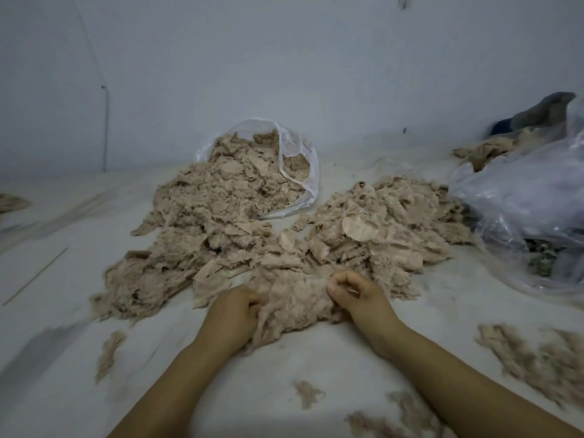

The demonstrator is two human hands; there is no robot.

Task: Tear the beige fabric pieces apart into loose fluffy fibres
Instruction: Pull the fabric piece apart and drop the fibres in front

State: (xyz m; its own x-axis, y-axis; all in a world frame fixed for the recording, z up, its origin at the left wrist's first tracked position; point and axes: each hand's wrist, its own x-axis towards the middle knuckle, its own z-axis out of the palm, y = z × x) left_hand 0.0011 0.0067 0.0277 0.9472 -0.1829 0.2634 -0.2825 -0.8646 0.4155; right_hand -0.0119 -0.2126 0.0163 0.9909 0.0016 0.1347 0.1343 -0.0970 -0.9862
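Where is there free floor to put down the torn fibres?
Bare patches: the floor left of the big fabric heap, up to the thin stick, and the strip between the forearms. Crowded: ahead of both hands, left hand and right hand, and right, by the plastic bag.

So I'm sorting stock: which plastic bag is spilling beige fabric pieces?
The small clear bag by the back wall, mouth open onto the pile; the big one at right isn't.

Single head cam, wide-angle, looking forward and down over both forearms at the white floor, close to the fabric pile, facing the grey wall beyond.
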